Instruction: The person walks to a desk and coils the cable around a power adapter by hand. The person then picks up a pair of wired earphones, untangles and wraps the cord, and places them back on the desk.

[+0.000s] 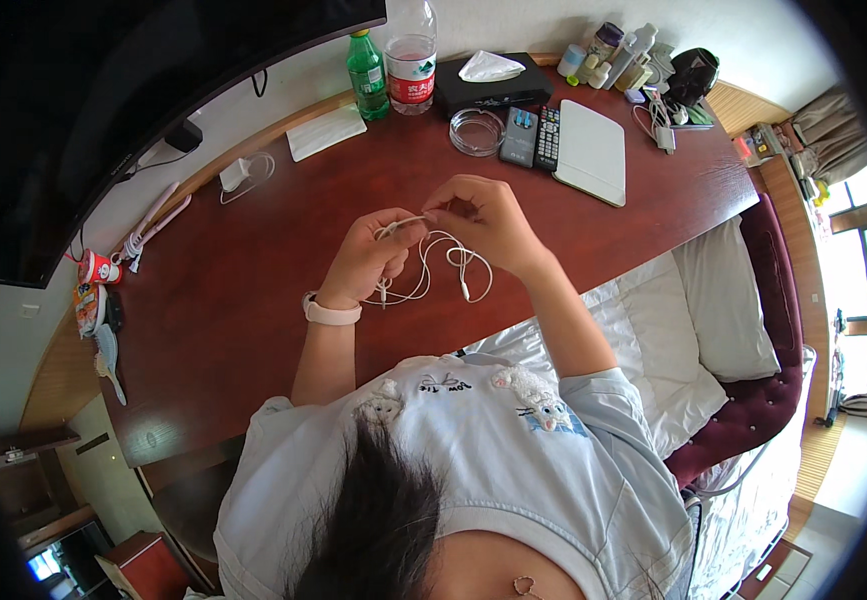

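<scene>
Over the dark red desk (pixel 253 270) I hold a tangle of white wired earphones (pixel 440 265) between both hands. My left hand (pixel 365 258), with a pale pink watch on its wrist, is closed on part of the cord. My right hand (pixel 483 218) pinches the cord at its upper end, fingertips close to those of the left hand. Loops of cord and a small plug hang below the hands, above the desk top.
Along the desk's back edge stand a green bottle (pixel 366 75), a clear water bottle (pixel 410 55), a black tissue box (pixel 491 82), a glass ashtray (pixel 476 131), two remotes (pixel 533 137) and a white tablet (pixel 591 152). A bed with white pillows (pixel 723 300) lies right.
</scene>
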The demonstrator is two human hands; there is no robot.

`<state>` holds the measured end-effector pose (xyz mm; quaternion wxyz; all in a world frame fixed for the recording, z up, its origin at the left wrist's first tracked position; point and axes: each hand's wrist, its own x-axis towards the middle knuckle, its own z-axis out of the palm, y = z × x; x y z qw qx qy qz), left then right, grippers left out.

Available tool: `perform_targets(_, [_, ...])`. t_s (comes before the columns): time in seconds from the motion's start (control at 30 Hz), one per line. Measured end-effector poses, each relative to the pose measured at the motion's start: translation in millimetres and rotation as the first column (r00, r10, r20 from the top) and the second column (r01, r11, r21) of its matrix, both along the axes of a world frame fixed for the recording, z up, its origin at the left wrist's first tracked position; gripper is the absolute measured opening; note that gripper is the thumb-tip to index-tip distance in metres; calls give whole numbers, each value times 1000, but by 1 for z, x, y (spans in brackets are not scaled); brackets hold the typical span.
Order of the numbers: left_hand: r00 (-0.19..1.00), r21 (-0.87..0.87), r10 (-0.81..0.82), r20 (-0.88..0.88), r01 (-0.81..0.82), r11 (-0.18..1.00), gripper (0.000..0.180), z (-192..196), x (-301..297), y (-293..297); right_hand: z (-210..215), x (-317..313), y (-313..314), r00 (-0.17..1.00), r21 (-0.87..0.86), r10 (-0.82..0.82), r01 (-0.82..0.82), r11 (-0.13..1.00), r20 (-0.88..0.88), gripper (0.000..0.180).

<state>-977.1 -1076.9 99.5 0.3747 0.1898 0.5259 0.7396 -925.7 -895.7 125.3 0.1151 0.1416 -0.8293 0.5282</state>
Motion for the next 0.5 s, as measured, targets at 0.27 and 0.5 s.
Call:
perform_targets(0.27, [930, 170, 354, 101, -367, 915, 26, -2, 3, 11, -25, 16, -47, 974, -510, -202, 224, 831, 99, 13])
perform_targets(0.5, [747, 373, 549, 375, -664, 648, 30, 1, -4, 12, -52, 28, -46, 982, -283, -37, 89, 955, 184, 21])
